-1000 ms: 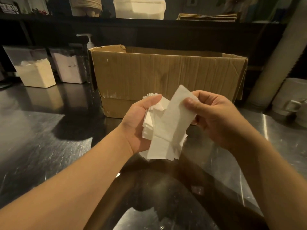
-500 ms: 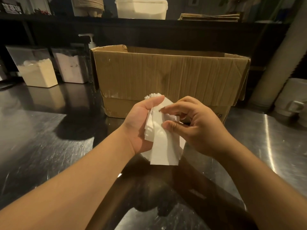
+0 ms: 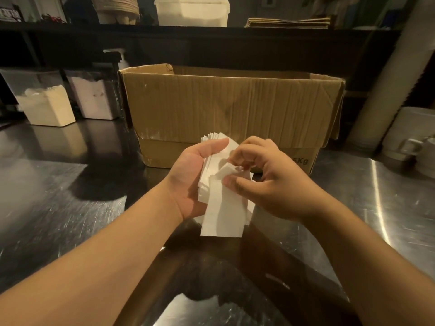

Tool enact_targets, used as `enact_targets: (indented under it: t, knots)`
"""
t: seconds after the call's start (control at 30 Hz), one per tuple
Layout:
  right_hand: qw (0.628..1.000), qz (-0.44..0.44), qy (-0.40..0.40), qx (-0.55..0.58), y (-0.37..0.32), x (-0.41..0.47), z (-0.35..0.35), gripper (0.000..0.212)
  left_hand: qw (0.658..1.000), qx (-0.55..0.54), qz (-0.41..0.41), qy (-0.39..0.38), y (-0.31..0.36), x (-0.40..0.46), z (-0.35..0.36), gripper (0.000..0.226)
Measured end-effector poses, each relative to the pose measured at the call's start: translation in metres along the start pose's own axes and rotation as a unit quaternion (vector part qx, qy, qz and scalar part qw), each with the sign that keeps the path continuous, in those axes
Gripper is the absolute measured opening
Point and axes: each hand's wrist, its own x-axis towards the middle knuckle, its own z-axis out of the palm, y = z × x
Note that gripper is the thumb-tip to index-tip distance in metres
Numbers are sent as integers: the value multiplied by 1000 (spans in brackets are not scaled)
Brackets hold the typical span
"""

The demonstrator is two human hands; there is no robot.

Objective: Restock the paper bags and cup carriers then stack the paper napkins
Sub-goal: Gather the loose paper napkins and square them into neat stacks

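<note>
The napkin-stacking step appears to be the one in hand: the left hand (image 3: 193, 180) is cupping a thick wad of paper napkins (image 3: 221, 208) upright above the steel desk (image 3: 58, 208), thumb lying across the top edge and fingers wrapped behind, while the right hand (image 3: 266, 182) is pinching the front napkin between thumb and curled fingers at about the 3 o'clock side of the wad. The napkins are sitting unevenly, the front one hanging lower than the rest at 6 o'clock. The cardboard box (image 3: 230, 109) is standing just behind the hands at 12 o'clock, two tubs (image 3: 47, 104) are sitting at 10 o'clock, and flat brown paper goods (image 3: 287, 21) are lying on the shelf at 1 o'clock; whether the bags and carriers are already restocked cannot be told. The next move probably calls for sliding the low napkin up level and squaring the edges before the pile is set down. Compared with a second ago, the right hand is no longer holding a single napkin out to the side; that napkin is now lying against the front of the wad, and the right hand's fingers are curling in closer than half a second ago.
</note>
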Motion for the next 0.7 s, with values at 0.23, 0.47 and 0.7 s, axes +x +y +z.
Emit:
enact_targets:
  t: [0.23,0.47,0.7]
  knots:
    - [976,51,33,210,-1,-3,-13,6,999,13,-17,-48,7,-3,0,43]
    - [977,78,99,172,2,0,-9,11,998,17,0,-60,-2,-2,4,46]
    - [983,68,43,163,2,-1,-16,73,990,28,-43,-131,-8,2,-11,93]
